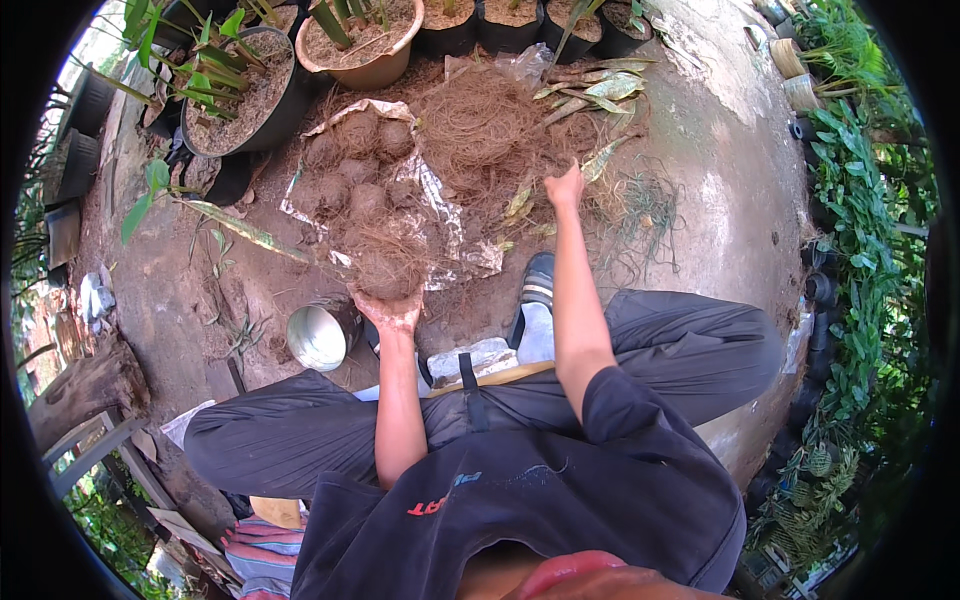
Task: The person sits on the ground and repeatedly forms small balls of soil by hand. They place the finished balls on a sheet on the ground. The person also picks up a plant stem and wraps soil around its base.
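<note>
My left hand (392,310) cups a round ball wrapped in brown fibre (388,268) from below, with loose strands sticking out over it. Out ahead, my right hand (566,187) has its fingers curled in at a clump of brown fibre (578,138); the fingertips are partly hidden. Beside that clump lies a wide tangled heap of brown fibre (472,120). Several more fibre-covered balls (367,202) rest on a pale, soil-stained sheet (440,200) beyond my left hand.
A metal can (318,337) lies tipped left of my feet. Potted plants, one in a tan pot (385,68) and one in a black pot (262,125), line the far side. Dry leaves (612,85) and greenish strings (648,215) lie around my right hand. Green plants (862,230) border the right.
</note>
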{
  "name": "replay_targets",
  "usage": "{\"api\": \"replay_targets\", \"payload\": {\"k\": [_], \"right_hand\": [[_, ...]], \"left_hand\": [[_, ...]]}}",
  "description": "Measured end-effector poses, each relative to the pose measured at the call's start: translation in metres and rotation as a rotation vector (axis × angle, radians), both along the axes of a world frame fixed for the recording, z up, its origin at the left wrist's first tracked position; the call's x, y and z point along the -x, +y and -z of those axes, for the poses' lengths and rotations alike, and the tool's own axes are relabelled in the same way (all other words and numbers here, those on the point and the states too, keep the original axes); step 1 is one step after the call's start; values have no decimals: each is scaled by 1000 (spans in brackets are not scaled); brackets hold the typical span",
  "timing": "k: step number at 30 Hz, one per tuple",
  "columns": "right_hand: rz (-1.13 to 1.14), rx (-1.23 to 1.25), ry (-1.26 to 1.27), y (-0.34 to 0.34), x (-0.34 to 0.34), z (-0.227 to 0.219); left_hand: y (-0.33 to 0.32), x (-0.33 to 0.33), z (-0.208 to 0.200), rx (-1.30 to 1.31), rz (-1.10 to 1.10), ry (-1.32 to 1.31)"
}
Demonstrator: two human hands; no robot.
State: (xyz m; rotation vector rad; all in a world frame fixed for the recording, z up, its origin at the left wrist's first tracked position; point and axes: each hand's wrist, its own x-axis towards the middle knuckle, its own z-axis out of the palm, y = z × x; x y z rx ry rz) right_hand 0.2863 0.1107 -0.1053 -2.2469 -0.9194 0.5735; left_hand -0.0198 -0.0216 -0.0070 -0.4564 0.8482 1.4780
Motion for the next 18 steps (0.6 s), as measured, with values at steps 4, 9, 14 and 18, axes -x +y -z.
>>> {"api": "replay_targets", "payload": {"k": [4,9,14,18], "right_hand": [[-198,257,-484,-21,-28,38],[16,215,-264,-17,-52,11],[67,232,-264,3,-99,-29],[-70,230,-288,17,-150,-58]], "left_hand": [[-3,0,5,-48,15,-52],[-3,0,10,-50,22,-51],[3,-5,4,-67,31,-54],[6,-8,1,-17,13,-54]]}}
